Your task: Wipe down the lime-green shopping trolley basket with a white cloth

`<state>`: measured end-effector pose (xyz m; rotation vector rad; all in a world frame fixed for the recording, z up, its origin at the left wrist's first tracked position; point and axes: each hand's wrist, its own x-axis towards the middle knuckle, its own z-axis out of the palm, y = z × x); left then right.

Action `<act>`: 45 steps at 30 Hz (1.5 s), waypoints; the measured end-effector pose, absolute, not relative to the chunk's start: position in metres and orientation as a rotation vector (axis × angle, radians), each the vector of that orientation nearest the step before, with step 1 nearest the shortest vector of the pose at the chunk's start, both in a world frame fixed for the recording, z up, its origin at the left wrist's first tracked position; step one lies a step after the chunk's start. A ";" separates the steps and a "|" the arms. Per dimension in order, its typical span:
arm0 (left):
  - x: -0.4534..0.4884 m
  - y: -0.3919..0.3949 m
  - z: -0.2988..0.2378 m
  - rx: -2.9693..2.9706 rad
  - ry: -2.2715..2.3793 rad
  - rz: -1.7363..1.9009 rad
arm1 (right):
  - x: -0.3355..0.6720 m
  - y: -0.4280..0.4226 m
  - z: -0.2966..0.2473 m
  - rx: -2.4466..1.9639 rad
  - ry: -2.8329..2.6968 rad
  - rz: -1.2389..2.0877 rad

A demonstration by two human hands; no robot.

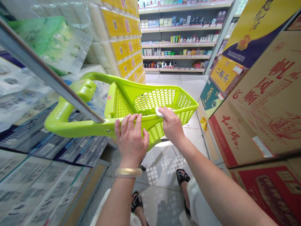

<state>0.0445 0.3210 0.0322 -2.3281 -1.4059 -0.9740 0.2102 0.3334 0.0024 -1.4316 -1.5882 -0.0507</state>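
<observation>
A lime-green plastic shopping cart (122,81) with perforated basket walls and a metal pole (58,75) at its handle end stands crosswise before me. My left hand (132,136), wearing a gold-coloured bangle (129,172), rests on its near rim with the fingers hooked over the edge. Farther along that rim, my right hand (172,124) presses a small white cloth (160,111) against the top of the side wall. Part of the cloth lies hidden under the fingers. A flap seat (110,100) is raised inside the cart near the handle.
Wrapped tissue packs (122,47) are stacked at the left, with packaged goods (47,188) below. Large cartons (263,103) line the right side. Shelves (178,29) of bottles and boxes stand behind. My sandalled feet (183,177) are on the tiled floor (160,188).
</observation>
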 end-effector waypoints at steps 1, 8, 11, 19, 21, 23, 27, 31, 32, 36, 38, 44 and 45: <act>0.044 0.321 0.032 -2.327 -1.412 -0.984 | 0.205 0.331 0.003 -1.363 -1.661 -0.044; 0.038 0.324 0.028 -2.313 -1.431 -1.049 | 0.206 0.333 0.002 -1.451 -1.619 -0.025; 0.037 0.324 0.028 -2.295 -1.438 -1.046 | 0.203 0.332 0.002 -1.444 -1.612 -0.025; 0.033 0.323 0.027 -2.307 -1.442 -1.072 | 0.204 0.330 0.004 -1.392 -1.687 -0.006; 0.033 0.322 0.027 -2.318 -1.452 -1.063 | 0.210 0.332 0.003 -1.530 -1.569 -0.019; 0.035 0.322 0.027 -2.315 -1.464 -1.062 | 0.206 0.331 0.003 -1.533 -1.565 -0.017; 0.035 0.321 0.027 -2.279 -1.468 -1.041 | 0.184 0.324 0.008 -1.247 -1.825 -0.001; 0.033 0.321 0.027 -2.298 -1.432 -1.035 | 0.198 0.329 0.007 -1.350 -1.749 -0.013; 0.032 0.321 0.027 -2.304 -1.425 -1.035 | 0.204 0.331 0.006 -1.439 -1.674 -0.023; 0.033 0.320 0.027 -2.297 -1.443 -1.024 | 0.204 0.331 0.006 -1.493 -1.600 -0.034; 0.033 0.320 0.027 -2.297 -1.457 -1.037 | 0.192 0.325 0.008 -1.312 -1.753 -0.017; 0.033 0.320 0.027 -2.333 -1.447 -1.054 | 0.205 0.329 0.007 -1.428 -1.700 -0.012; 0.033 0.320 0.027 -2.329 -1.444 -1.048 | 0.210 0.331 0.006 -1.513 -1.630 -0.019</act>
